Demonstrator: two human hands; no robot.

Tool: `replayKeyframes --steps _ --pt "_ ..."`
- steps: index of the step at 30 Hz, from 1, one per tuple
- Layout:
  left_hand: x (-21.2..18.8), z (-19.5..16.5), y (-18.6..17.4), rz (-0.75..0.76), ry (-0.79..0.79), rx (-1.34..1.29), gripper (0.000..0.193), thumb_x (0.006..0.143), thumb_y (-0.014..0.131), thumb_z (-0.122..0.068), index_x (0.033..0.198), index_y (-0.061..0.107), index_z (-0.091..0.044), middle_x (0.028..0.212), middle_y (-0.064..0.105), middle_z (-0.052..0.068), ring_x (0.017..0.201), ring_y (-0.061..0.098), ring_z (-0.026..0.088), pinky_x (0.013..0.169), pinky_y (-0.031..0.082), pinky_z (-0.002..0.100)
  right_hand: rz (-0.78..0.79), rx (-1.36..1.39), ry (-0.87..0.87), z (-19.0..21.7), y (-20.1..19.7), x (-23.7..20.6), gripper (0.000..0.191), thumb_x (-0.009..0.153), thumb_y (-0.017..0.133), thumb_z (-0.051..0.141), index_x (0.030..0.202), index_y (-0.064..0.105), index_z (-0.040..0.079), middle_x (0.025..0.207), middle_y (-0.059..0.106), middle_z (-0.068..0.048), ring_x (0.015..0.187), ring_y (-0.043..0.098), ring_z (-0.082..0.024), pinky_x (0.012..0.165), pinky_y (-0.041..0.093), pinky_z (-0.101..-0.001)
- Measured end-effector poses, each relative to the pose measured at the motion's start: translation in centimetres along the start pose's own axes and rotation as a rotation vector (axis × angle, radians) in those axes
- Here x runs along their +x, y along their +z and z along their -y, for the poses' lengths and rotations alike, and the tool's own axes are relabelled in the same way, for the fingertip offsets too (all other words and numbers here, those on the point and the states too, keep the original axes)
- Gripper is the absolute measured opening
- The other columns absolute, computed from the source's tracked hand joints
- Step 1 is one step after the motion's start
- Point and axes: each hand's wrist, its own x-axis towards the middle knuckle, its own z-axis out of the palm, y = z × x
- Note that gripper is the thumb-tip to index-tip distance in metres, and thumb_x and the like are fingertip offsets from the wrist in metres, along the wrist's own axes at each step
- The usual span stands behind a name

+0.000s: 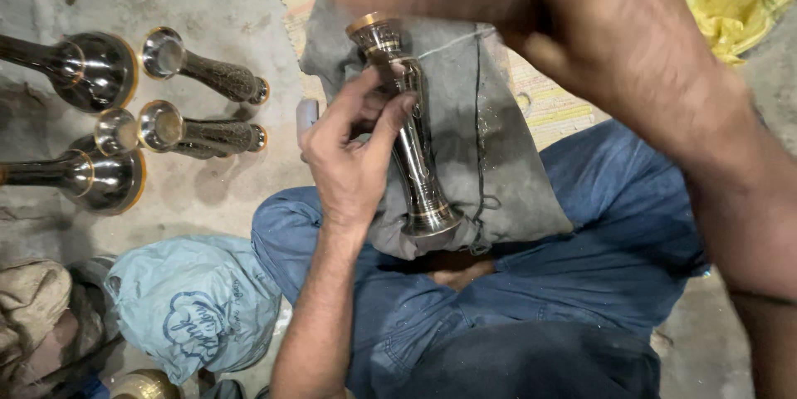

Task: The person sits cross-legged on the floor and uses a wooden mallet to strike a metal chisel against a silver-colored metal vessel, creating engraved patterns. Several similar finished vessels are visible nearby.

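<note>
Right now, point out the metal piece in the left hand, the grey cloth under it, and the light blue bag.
Metal piece [415,162]: head view, on its narrow stem.
Grey cloth [490,150]: head view, on its middle.
Light blue bag [195,303]: head view, on its front.

Metal vase: glossy dark polish, brass-coloured bands. Floor vases same metal, textured necks. Grey cloth matt, worn. Concrete floor rough. Blue plastic bag crinkled. Denim trousers matt.

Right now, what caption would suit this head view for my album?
Left hand steadies a dark metal vase on grey cloth; the blurred right hand is raised above it.
</note>
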Motion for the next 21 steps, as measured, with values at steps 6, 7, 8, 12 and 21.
replayKeyframes --steps 6,7,8,12,21 --pt "2.2 -0.4 -1.1 0.248 0.151 0.13 0.032 0.095 0.083 -0.017 0.124 0.072 -0.007 0.111 0.079 0.01 0.087 0.077 0.015 0.074 0.063 0.029 0.017 0.172 0.243 -0.4 2.4 -3.6 0.027 0.094 0.084 0.006 0.107 0.062 -0.001 0.086 0.066 -0.016 0.081 0.068 -0.033 0.071 0.055 -0.0452" --pt "2.8 -0.5 -1.1 0.296 0.192 0.138 0.029 0.096 0.083 -0.018 0.122 0.073 -0.009 0.113 0.079 0.009 0.09 0.079 0.015 0.076 0.064 0.029 0.073 0.189 0.315 -0.6 3.2 -4.3 0.026 0.094 0.084 0.005 0.106 0.061 -0.002 0.082 0.065 -0.016 0.075 0.067 -0.033 0.068 0.055 -0.0453" --pt "3.3 -0.7 -1.3 0.323 0.23 0.135 0.031 0.097 0.082 -0.018 0.124 0.072 -0.009 0.116 0.078 0.01 0.094 0.079 0.018 0.079 0.064 0.031 -0.017 0.229 0.323 -0.7 4.0 -5.2 0.026 0.093 0.081 0.002 0.107 0.06 -0.002 0.087 0.066 -0.016 0.079 0.068 -0.03 0.071 0.055 -0.0428" --pt "4.3 -1.7 -2.2 0.465 0.31 0.136 0.033 0.099 0.078 -0.019 0.128 0.07 -0.006 0.117 0.076 0.012 0.103 0.077 0.026 0.087 0.062 0.036 -0.114 0.483 0.533 0.7 7.5 -9.2 0.02 0.092 0.071 -0.007 0.107 0.06 0.0 0.089 0.068 -0.013 0.081 0.069 -0.023 0.071 0.054 -0.0354" --pt "5.8 -2.3 -2.3 0.625 0.391 0.181 0.032 0.098 0.076 -0.025 0.126 0.071 -0.01 0.107 0.076 0.01 0.095 0.075 0.029 0.081 0.059 0.038 -0.298 0.442 0.659 4.0 10.1 -12.7 0.023 0.09 0.07 -0.01 0.107 0.058 -0.002 0.094 0.066 -0.018 0.088 0.068 -0.03 0.076 0.053 -0.0387"
